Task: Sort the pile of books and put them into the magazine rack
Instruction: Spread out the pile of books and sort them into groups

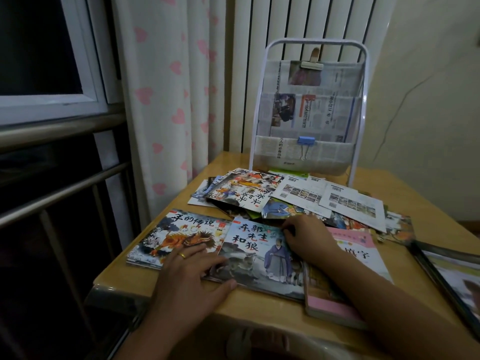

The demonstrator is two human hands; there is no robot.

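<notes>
A white-framed magazine rack (361, 120) stands at the back of the wooden table (262, 305), its pockets holding newspapers. In front of it lies a loose pile of thin picture books (259, 196). Nearer me lie a book with a red beast on its cover (171, 237), a book showing a robed man and a wolf (257, 255), and a pink-covered book (335, 302). My left hand (189, 279) rests flat across the lower left corner of the man-and-wolf book. My right hand (309, 237) pinches that book's upper right edge with curled fingers.
A blue binder clip (306, 141) hangs on the rack's lower pocket and a large clip (311, 64) on its top. A dark-framed book or tray (452, 281) lies at the table's right edge. A heart-print curtain (166, 100) and window rails (59, 131) stand to the left.
</notes>
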